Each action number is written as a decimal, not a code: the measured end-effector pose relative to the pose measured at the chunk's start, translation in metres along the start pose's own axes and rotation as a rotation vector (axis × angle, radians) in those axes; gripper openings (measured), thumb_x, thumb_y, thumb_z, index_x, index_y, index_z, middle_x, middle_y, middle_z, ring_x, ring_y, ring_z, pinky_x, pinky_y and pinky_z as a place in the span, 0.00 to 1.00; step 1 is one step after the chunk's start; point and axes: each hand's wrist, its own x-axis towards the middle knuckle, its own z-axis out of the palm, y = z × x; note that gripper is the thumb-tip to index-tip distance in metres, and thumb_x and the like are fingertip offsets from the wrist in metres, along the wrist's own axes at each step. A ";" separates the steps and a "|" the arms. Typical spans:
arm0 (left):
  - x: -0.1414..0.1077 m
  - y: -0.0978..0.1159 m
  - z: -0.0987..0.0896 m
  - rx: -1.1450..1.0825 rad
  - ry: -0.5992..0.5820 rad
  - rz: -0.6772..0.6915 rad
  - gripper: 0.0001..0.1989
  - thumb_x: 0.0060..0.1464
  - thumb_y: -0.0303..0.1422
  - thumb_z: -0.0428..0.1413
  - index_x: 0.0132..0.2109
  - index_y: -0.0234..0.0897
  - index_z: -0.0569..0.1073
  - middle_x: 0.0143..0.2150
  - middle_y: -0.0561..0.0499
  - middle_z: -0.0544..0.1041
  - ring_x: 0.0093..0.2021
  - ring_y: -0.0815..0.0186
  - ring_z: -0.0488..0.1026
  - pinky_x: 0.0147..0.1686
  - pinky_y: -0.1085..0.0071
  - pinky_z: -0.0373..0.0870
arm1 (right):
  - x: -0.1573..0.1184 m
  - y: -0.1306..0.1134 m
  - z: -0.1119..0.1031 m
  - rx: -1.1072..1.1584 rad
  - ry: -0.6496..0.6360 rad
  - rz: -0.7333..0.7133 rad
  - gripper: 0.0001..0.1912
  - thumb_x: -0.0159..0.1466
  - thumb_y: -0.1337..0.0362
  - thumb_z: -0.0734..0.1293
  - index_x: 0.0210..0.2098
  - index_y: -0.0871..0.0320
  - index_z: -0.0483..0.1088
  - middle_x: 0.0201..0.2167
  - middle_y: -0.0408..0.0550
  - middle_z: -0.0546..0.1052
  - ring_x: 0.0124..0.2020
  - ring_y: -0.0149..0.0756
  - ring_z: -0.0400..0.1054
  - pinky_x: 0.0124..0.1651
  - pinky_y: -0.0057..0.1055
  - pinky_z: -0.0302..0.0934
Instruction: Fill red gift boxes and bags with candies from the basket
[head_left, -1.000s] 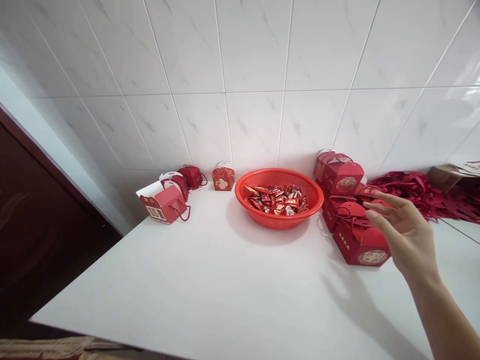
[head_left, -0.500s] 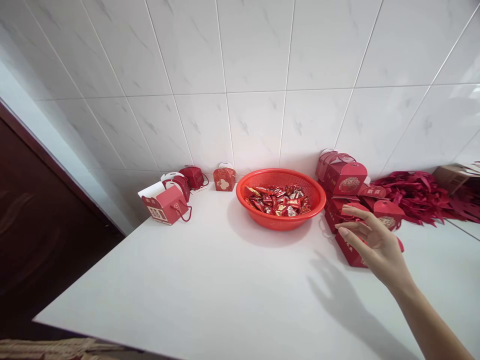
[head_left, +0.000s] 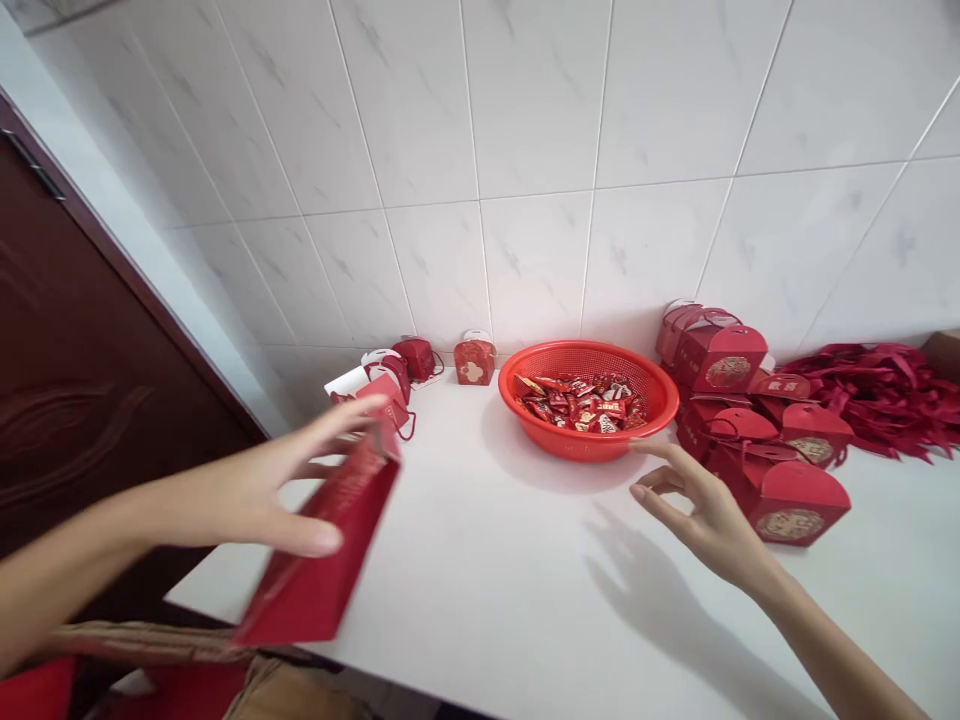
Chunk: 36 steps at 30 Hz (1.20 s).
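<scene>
My left hand (head_left: 277, 500) grips a flat, folded red gift box (head_left: 337, 555), slightly blurred, above the table's front left edge. Its thumb lies on the near face and the fingers are behind. Over the white table, my right hand (head_left: 697, 510) hovers with fingers apart and curved, holding nothing. It is just in front of a red plastic basket (head_left: 577, 445) filled with wrapped candies (head_left: 585, 400). To that hand's right stand several assembled red gift boxes (head_left: 802, 505), stacked and with cord handles.
More red boxes (head_left: 412, 358) stand back left, and a small patterned box (head_left: 474, 362) by the tiled wall. Dark red ribbons (head_left: 877, 395) lie at the right. Below the table's front left edge is a cardboard carton (head_left: 292, 690) with red pieces inside. A brown door (head_left: 97, 330) is at left.
My left hand has come into view from the left, carrying the folded red box. My right hand has moved left and slightly down, away from the stacked boxes. The view has shifted left.
</scene>
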 end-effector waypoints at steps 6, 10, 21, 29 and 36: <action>0.086 0.023 0.086 -0.375 -0.453 0.178 0.62 0.29 0.56 0.71 0.71 0.53 0.57 0.64 0.43 0.71 0.60 0.47 0.72 0.53 0.54 0.72 | 0.013 -0.034 0.027 0.091 -0.106 -0.150 0.25 0.67 0.57 0.67 0.63 0.49 0.64 0.50 0.53 0.78 0.42 0.41 0.77 0.45 0.41 0.75; 0.112 0.037 0.129 -0.458 -0.463 0.322 0.64 0.25 0.57 0.71 0.71 0.55 0.56 0.65 0.43 0.68 0.64 0.43 0.67 0.57 0.49 0.69 | 0.019 -0.041 0.033 0.097 -0.108 -0.202 0.28 0.66 0.55 0.69 0.65 0.46 0.64 0.66 0.53 0.67 0.68 0.51 0.60 0.65 0.51 0.62; 0.095 0.045 0.187 -0.123 -0.015 0.322 0.62 0.43 0.37 0.72 0.74 0.54 0.41 0.74 0.41 0.45 0.73 0.42 0.48 0.66 0.42 0.59 | 0.009 -0.028 0.043 0.453 -0.009 0.053 0.23 0.64 0.49 0.70 0.54 0.52 0.69 0.52 0.54 0.77 0.49 0.44 0.75 0.50 0.42 0.71; 0.093 0.034 0.206 -0.030 0.078 0.347 0.63 0.43 0.36 0.72 0.73 0.58 0.37 0.75 0.42 0.40 0.74 0.39 0.45 0.67 0.40 0.57 | 0.003 -0.029 0.058 0.332 0.252 0.063 0.17 0.68 0.49 0.64 0.33 0.56 0.72 0.28 0.46 0.75 0.29 0.35 0.69 0.33 0.30 0.65; 0.101 0.038 0.211 -0.038 0.121 0.509 0.64 0.45 0.42 0.72 0.73 0.61 0.32 0.75 0.41 0.33 0.75 0.40 0.40 0.66 0.38 0.56 | 0.001 -0.035 0.043 0.285 0.320 0.009 0.18 0.70 0.52 0.62 0.29 0.56 0.69 0.24 0.42 0.70 0.25 0.32 0.62 0.29 0.29 0.59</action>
